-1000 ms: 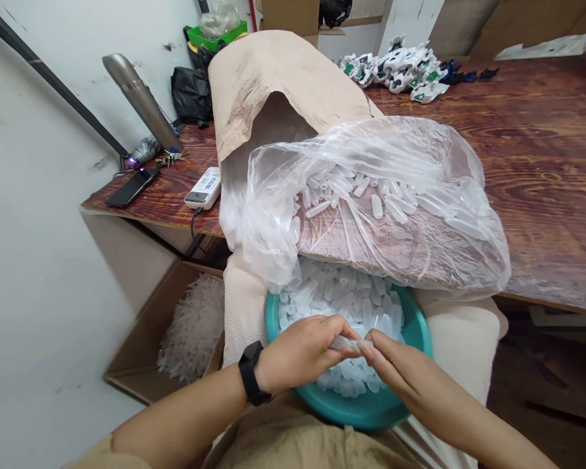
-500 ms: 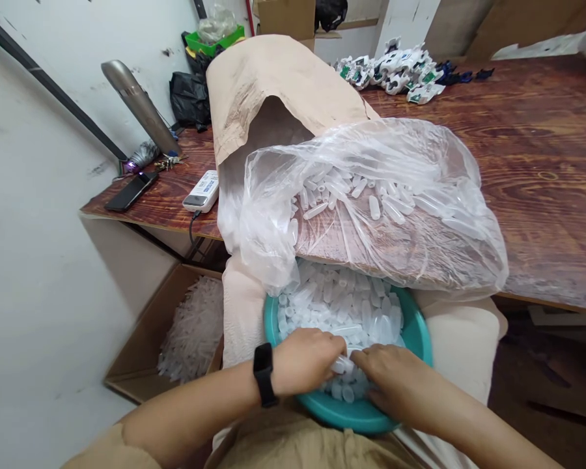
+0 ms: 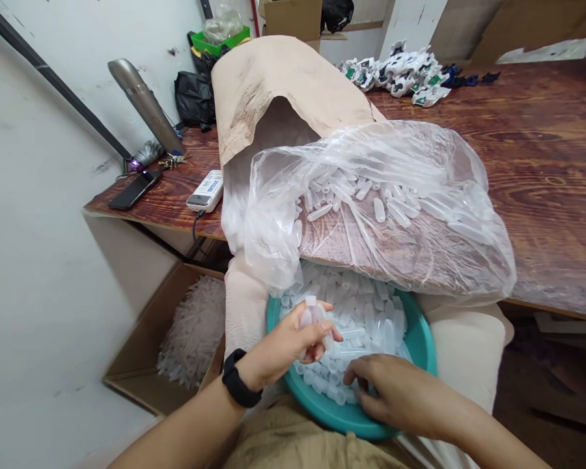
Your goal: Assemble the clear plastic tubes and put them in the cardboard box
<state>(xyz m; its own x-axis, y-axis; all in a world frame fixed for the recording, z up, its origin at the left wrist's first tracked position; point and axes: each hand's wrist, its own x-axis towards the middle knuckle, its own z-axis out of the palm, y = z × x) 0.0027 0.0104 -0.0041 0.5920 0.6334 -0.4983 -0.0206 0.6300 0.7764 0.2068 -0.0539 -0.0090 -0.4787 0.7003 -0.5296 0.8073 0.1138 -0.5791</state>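
Observation:
A teal plastic basin (image 3: 424,345) between my knees is filled with translucent white plastic tubes (image 3: 371,312). My left hand (image 3: 293,335), a black band on its wrist, is raised over the basin's left side. Its fingers are curled round a few plastic tubes (image 3: 311,311), one of them standing upright. Low over the tubes on the basin's near right side is my right hand (image 3: 385,387), palm down. Its thumb and forefinger are bent but apart, with nothing visible between them; the other fingertips are partly hidden.
On the table (image 3: 542,195) a clear plastic bag (image 3: 449,156) with more tubes hangs over the front edge, beside a brown paper sack (image 3: 273,71). A cardboard box (image 3: 131,365) of tubes stands lower left. A phone (image 3: 134,189), white device (image 3: 206,190) and flask (image 3: 146,107) are at left.
My left hand has lifted up and left, away from my right hand, and turned to show the tubes in it. My right hand stays low over the basin.

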